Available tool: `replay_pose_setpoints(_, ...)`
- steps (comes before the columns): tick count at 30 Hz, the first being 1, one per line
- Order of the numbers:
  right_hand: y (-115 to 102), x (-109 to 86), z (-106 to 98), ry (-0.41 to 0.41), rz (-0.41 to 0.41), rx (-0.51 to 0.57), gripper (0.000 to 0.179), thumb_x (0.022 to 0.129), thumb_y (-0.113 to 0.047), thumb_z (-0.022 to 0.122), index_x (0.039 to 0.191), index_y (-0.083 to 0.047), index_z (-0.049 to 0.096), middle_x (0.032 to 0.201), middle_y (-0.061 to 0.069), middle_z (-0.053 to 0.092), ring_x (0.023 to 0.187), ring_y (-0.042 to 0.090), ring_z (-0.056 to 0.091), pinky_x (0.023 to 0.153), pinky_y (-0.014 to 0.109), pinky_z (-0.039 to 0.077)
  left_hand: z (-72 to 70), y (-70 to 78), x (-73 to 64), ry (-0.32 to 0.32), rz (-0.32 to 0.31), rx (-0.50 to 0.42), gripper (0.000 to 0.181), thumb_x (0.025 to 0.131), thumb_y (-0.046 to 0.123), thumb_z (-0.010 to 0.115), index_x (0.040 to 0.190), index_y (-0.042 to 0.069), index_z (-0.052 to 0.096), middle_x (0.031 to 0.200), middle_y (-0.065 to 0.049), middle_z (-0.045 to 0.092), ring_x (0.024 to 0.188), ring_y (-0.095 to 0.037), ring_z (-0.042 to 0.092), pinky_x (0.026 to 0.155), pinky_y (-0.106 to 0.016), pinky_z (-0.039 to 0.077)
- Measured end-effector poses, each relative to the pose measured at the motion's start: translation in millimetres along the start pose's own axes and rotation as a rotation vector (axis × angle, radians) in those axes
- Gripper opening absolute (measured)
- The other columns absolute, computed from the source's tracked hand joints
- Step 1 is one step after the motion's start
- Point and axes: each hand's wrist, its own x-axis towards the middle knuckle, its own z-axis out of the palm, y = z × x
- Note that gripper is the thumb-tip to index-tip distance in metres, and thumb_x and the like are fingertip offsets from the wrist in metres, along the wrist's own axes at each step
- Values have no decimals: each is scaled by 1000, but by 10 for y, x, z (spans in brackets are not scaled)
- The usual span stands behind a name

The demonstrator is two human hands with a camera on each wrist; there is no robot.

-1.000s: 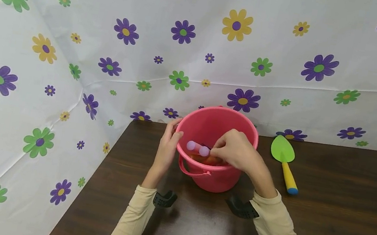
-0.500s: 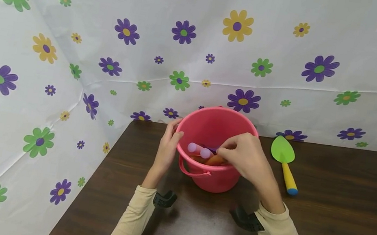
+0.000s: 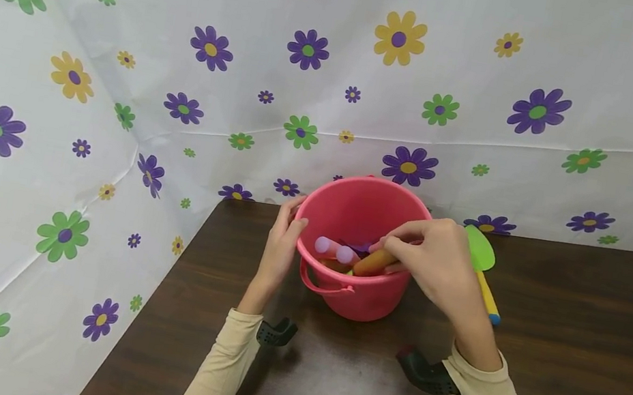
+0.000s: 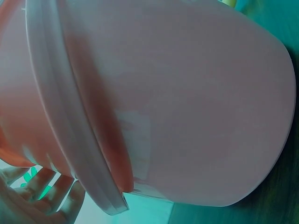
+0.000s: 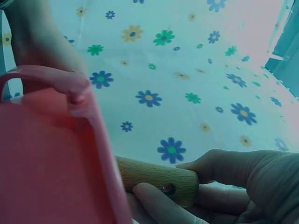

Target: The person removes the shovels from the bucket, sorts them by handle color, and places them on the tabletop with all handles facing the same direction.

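Observation:
A pink bucket (image 3: 362,301) stands upright on the dark table, its bail handle hanging at the front left. My left hand (image 3: 279,247) grips its left rim, thumb at the near side. Over the right rim, my right hand (image 3: 439,265) pinches the end of a round wooden handle (image 5: 159,178) with a hole near its tip. That handle slants down into the bucket, and its other end is hidden. Two pink sticks with pale purple knobs (image 3: 347,255) lie inside the bucket, among other partly hidden pink, purple and orange things.
A toy trowel (image 3: 480,252) with a green blade and yellow handle lies right of the bucket, partly behind my right hand. A white flowered cloth (image 3: 215,92) hangs behind and to the left of the wooden table (image 3: 566,347).
My right hand has drawn back to the right and risen from inside the bucket, bringing up the wooden handle. My left hand stays on the rim.

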Motion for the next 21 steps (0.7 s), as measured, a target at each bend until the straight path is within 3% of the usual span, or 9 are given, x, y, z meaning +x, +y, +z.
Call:
replay_pose_setpoints(6, 6, -57, -108, 30, 23, -9, 19, 93, -14, 70, 104, -4, 83, 92, 8, 78, 83, 26, 70, 67, 25, 58, 7, -6, -5, 4, -1, 1, 50, 103, 19, 53, 151, 12, 44, 148, -8, 54, 130, -28, 57, 104, -44, 52)
replay_pose_setpoints(21, 49, -120, -281, 130, 45, -21, 27, 96, -18, 71, 111, 3, 78, 105, 21, 74, 98, 33, 65, 70, 12, 53, 10, 10, -8, 3, -1, 5, 51, 102, 18, 54, 152, 13, 43, 149, -7, 53, 131, -28, 56, 104, -45, 52)
